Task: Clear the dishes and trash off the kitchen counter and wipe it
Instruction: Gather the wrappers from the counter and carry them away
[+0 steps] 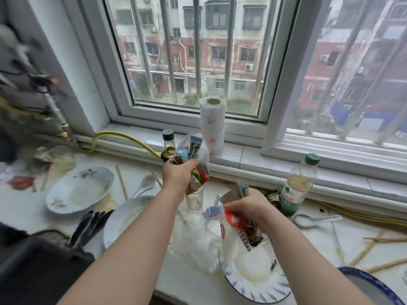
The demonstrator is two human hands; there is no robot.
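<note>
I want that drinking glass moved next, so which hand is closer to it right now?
Left. The left hand, full of wrappers, is raised just above the glass. The right hand, also gripping wrappers, sits off to the glass's right.

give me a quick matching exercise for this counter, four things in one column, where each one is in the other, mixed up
Things:
1. paper towel roll
2. green-capped bottle
3. drinking glass
4. flowered plate

Places:
A. on the counter at far left, near chopsticks
B. upright on the window sill
C. below the left hand full of wrappers
D. by the window frame, beyond the right hand

Pairs: 1-B, 2-D, 3-C, 4-A
</note>
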